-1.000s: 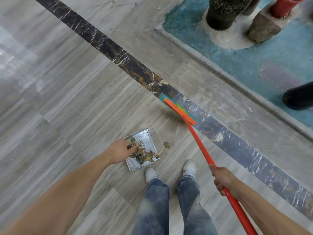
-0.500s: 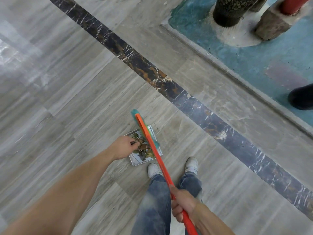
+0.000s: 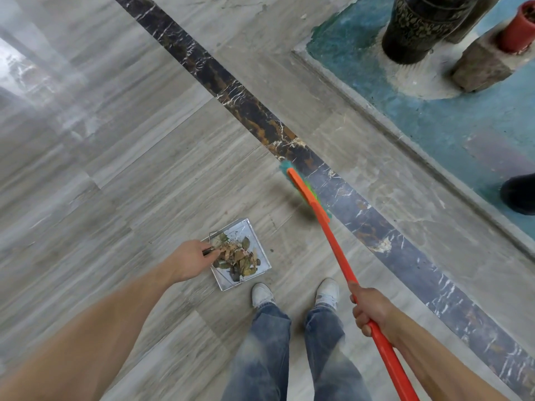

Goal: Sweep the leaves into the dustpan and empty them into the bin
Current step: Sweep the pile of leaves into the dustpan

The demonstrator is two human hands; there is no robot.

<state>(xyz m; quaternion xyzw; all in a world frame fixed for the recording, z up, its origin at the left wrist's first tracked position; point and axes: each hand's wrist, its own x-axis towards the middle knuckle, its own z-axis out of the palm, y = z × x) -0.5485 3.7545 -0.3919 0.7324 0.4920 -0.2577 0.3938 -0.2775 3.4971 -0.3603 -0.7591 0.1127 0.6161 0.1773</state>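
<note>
A shiny metal dustpan (image 3: 246,230) rests on the grey floor just ahead of my shoes. A heap of dry brown and green leaves (image 3: 237,257) lies in it. My left hand (image 3: 186,263) grips the dustpan's thin dark handle at its left side. My right hand (image 3: 369,308) is closed around the orange broom handle (image 3: 335,250). The broom's head (image 3: 307,192), orange with green and teal bristles, is over the dark marble strip, up and to the right of the dustpan and apart from it. No bin is in view.
A dark marble strip (image 3: 249,110) crosses the grey floor diagonally. At the upper right, a raised kerb (image 3: 376,117) borders a teal floor with a black patterned pot (image 3: 419,27), a stone block (image 3: 480,65), a red pot (image 3: 518,27) and a black object (image 3: 519,193).
The broom swept left over the dustpan half a second ago and has swung back out to the right over the marble strip. The loose leaf beside the dustpan is gone. My left hand stayed on the handle.
</note>
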